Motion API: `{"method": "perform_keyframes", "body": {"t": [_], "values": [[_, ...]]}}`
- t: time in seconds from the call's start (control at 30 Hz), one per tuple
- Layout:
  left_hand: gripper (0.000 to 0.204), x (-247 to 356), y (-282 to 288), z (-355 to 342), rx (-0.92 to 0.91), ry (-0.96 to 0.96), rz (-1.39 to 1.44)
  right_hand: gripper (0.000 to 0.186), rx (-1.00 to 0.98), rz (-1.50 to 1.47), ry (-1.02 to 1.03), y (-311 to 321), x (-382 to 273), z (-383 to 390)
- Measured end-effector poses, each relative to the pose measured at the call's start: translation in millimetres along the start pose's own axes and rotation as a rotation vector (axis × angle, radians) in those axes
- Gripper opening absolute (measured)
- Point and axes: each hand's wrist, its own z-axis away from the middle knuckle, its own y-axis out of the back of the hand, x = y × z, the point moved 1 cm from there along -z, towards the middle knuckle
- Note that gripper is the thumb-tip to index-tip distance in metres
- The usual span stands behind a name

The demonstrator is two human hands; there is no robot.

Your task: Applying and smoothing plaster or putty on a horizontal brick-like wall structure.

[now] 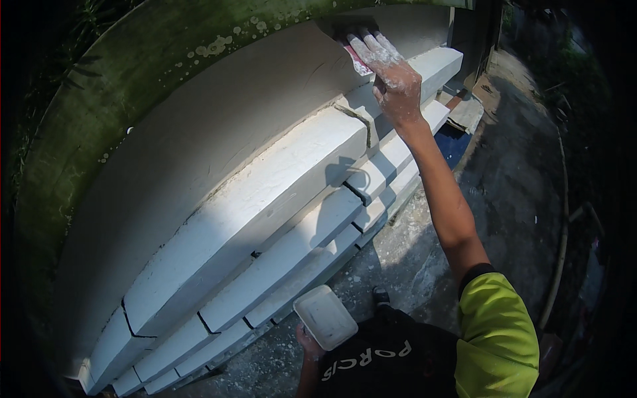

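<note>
head view: the right hand [396, 78], dusted white, presses a pink-edged sanding pad [358, 61] flat against the grey wall [219, 126] near its top. the left hand [306, 343] grips a white tray [325, 317] low down. most of the wall looks smooth; the mossy cap [119, 79] remains untreated.

We see no labels, signs or screens. The nearest thing to a package is a flat, rectangular white tub [325, 317] with rounded corners, smeared white all over, which we hold low in the left hand [306, 345], just in front of the stepped white wall mouldings, close to our dark shirt.
</note>
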Motion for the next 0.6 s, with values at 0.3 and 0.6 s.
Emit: {"method": "perform_keyframes", "body": {"t": [0.3,0.6], "values": [[0.058,-4.4,12.0,2.2,0.017,-0.002,0.032,0.032,-0.162,-0.016,-0.054,2.7,35.3,9.3],[0.061,5.4,-46.8,-19.4,-0.058,-0.067,0.111,0.032,-0.045,-0.797,-1.038,142.9,-141.2,130.6]]}}
